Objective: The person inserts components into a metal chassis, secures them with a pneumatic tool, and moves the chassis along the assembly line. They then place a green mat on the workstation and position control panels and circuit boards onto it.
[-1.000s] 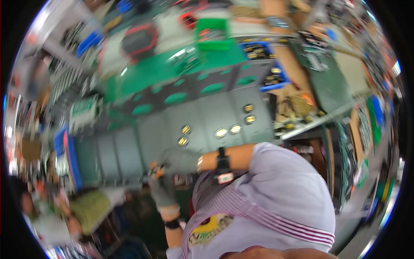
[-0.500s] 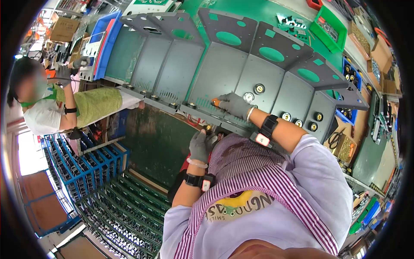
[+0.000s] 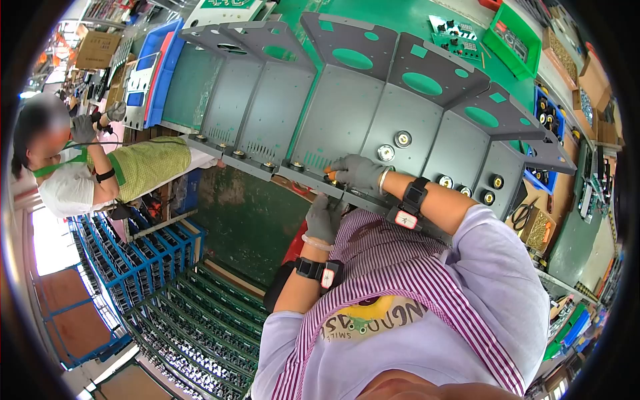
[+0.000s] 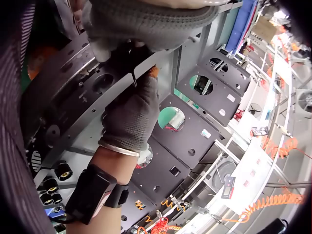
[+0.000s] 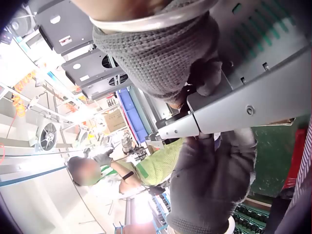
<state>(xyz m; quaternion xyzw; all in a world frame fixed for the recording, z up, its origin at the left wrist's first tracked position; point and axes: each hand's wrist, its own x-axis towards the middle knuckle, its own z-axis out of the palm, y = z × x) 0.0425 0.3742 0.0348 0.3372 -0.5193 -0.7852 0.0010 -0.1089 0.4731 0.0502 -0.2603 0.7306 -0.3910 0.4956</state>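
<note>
My gloved right hand is bent over the front lip of a grey metal panel; an orange tip shows on one finger. What it pinches there is hidden, so I cannot tell. Beneath that same lip, my gloved left hand reaches up with curled fingers around a dark round part, largely covered by the glove and the metal. Similar black round parts with brass-coloured centres lie loose on the panels, such as one round part behind my right hand. Another mounted part sits in the lip farther left.
Several panels with upright, holed backs stand in a row on the green bench. A green bin and a blue bin hold parts at right. Another person works at left, near blue racks.
My left hand has risen from below to the panel's lip, bringing the round part behind the metal. The right hand stays near the lip. Earlier, both hands were close together over the front edge.
</note>
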